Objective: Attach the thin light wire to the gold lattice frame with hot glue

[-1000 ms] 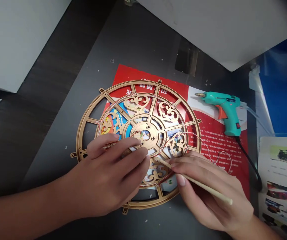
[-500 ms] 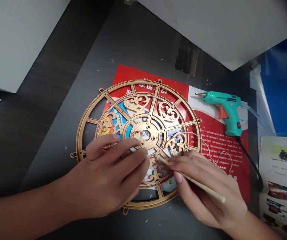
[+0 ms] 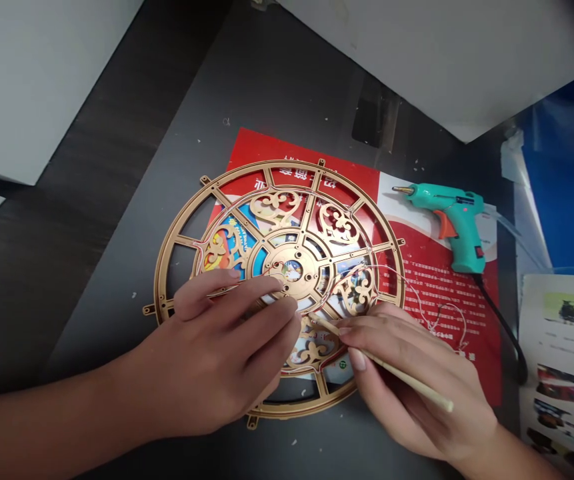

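Observation:
A round gold openwork wheel (image 3: 339, 227) with scroll-shaped panels lies flat on a red printed leaflet (image 3: 437, 280). My left hand (image 3: 217, 353) rests on the wheel's near left part, fingers stretched and pressing down beside the hub. My right hand (image 3: 417, 387) pinches a thin wooden stick (image 3: 397, 377) like a pen. The stick's tip touches a scroll panel near the hub. A thin clear wire (image 3: 431, 313) runs along the wheel and loops off to the right over the leaflet.
A teal hot glue gun (image 3: 447, 217) with an orange trigger lies at the right on the leaflet, its black cord (image 3: 501, 327) trailing toward me. Printed photo sheets (image 3: 567, 360) sit at the far right. White boards border the dark table (image 3: 117, 200) at the back and left.
The right hand and stick shifted slightly left and back; otherwise both hands stay in place on the wheel.

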Demonstrator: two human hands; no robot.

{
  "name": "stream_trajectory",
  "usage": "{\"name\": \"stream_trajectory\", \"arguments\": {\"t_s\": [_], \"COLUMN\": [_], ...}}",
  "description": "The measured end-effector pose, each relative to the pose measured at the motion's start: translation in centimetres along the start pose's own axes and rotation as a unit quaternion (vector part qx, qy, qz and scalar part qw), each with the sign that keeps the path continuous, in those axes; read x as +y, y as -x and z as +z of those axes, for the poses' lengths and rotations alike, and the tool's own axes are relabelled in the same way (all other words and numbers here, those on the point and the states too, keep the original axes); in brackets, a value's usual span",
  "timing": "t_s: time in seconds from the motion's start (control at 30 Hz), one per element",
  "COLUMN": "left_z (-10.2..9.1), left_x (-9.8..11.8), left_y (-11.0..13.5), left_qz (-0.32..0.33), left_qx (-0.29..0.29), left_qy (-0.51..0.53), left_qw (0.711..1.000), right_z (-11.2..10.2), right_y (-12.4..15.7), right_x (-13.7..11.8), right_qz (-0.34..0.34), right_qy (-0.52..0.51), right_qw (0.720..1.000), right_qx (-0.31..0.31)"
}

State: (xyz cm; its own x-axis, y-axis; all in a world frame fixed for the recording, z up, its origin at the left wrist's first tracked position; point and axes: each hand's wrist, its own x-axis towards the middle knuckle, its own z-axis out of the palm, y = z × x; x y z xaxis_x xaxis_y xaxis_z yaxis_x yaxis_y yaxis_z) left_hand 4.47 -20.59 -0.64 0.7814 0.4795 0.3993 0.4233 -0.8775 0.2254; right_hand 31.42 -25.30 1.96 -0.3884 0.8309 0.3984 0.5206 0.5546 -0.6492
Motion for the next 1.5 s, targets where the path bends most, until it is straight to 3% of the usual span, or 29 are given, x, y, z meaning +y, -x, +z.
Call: {"name": "stream_trajectory", "arguments": {"t_s": [0.97, 1.23, 1.5], "left_z": [-0.23, -0.28, -0.34], "left_x": [0.12, 0.15, 0.02], "left_y": [0.36, -0.38, 0.50], "left_qz": [0.001, -0.004, 0.005], "left_qx": [-0.023, 0.002, -0.010], "left_qy": [-0.007, -0.013, -0.008], "left_qw": [1.000, 1.000, 1.000], "right_z": [0.19, 0.08, 0.07], "right_y": [0.01, -0.11, -0.24], "right_x": [0.19, 0.25, 0.24], "right_qz": [-0.005, -0.003, -0.001], "right_qy": [0.002, 0.001, -0.009], "right_qw": [1.000, 1.000, 1.000], "right_qx": [0.013, 0.007, 0.001]}}
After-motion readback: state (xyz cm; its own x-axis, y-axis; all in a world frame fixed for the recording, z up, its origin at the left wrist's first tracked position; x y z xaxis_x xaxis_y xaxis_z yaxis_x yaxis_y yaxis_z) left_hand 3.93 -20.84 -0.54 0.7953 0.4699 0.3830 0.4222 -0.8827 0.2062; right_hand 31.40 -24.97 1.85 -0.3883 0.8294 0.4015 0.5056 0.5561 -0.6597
